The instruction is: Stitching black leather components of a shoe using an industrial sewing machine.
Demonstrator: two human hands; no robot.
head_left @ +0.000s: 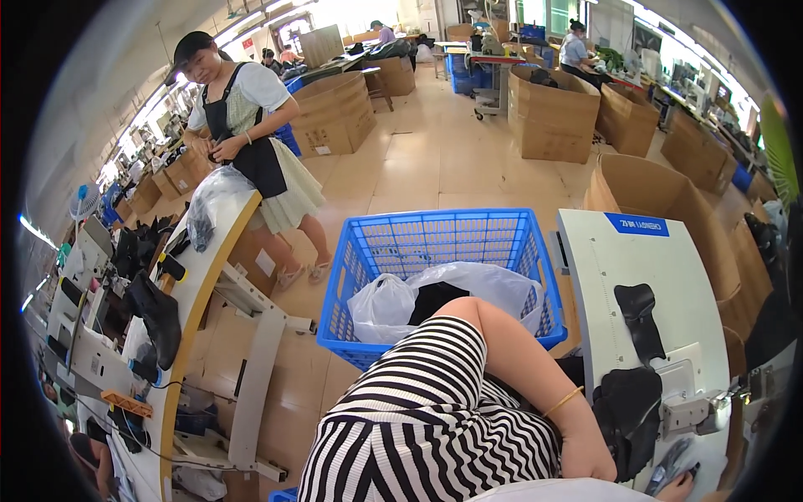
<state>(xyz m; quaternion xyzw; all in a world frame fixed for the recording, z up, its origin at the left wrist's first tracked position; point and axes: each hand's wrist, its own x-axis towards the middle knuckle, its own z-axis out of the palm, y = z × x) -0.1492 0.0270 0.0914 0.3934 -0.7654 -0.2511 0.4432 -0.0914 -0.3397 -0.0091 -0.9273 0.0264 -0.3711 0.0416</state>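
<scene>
My left arm, in a black-and-white striped sleeve, bends across in front of me. My left hand point(588, 453) is beside a dark, creased shoe-upper piece point(626, 425) on the sewing machine table point(598, 289); its fingers are hidden. At the lower right edge, the fingers of my right hand point(679, 485) show only in part. They are closed at a grey, shiny piece point(672, 462) whose kind I cannot make out. Another black shoe-upper piece point(640, 322) lies farther up the table. The machine's metal parts point(698, 412) stand to the right.
A blue plastic crate point(435, 216) holds white plastic bags point(381, 305) and black material. On the left, a yellow-edged table point(219, 251) bears a black boot point(153, 320). A person point(242, 117) stands behind it. Large cardboard boxes point(552, 117) stand around the floor.
</scene>
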